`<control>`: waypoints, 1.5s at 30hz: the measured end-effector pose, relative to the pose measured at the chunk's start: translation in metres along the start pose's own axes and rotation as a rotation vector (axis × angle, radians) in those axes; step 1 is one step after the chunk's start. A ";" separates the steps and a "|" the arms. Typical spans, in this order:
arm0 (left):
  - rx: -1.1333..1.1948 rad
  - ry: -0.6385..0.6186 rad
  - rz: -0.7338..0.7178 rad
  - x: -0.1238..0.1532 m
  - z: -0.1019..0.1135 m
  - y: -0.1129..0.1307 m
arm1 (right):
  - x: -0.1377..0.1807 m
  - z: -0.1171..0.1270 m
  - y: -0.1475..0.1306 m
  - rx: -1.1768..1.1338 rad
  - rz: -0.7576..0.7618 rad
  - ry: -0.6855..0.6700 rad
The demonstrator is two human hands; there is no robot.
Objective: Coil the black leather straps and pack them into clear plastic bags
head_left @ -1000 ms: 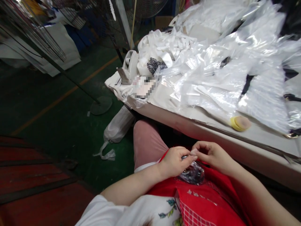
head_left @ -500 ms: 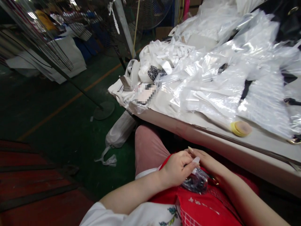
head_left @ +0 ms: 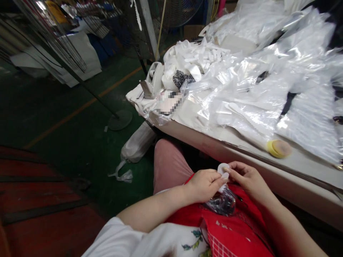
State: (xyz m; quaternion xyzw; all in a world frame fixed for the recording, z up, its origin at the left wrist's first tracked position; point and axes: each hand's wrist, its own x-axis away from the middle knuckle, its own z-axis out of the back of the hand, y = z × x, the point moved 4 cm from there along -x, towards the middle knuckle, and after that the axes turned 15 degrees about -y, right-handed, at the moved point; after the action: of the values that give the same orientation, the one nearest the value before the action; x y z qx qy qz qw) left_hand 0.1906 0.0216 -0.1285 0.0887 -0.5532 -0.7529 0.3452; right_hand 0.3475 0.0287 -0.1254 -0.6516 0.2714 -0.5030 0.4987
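Over my lap, my left hand is closed with thumb and fingers pinching a small white strip with a rounded end. My right hand grips the same strip from the other side, thumb against forefinger. Just below the fingers, a dark bundle in clear plastic rests on the red apron. What is inside the plastic is hard to make out, and whether the strip is joined to it is hidden by my fingers.
The table ahead carries clear plastic bags, a yellow tape roll, a tape dispenser and a pile of white strips. A stand with a round base and a white bundle are at floor level left.
My right hand has risen slightly and its fingers now pinch the white strip, more of which shows. The view has shifted a little, and the plastic-wrapped bundle stays on my lap.
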 end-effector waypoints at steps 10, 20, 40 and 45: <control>0.097 0.056 -0.052 -0.009 -0.001 -0.003 | 0.022 -0.007 0.000 0.457 0.298 0.128; 0.226 0.119 0.102 -0.008 -0.009 -0.014 | 0.040 -0.024 -0.007 1.194 0.715 0.231; -0.214 0.129 0.076 0.002 -0.001 0.012 | 0.033 0.001 -0.017 0.420 0.189 0.073; -0.325 0.103 0.090 0.003 0.000 0.013 | 0.026 -0.002 -0.008 0.248 -0.013 -0.205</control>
State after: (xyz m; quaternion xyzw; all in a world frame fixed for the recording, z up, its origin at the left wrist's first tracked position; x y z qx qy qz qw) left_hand 0.1945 0.0176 -0.1160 0.0452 -0.4093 -0.8107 0.4162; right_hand 0.3534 0.0084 -0.1080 -0.6345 0.1506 -0.4667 0.5973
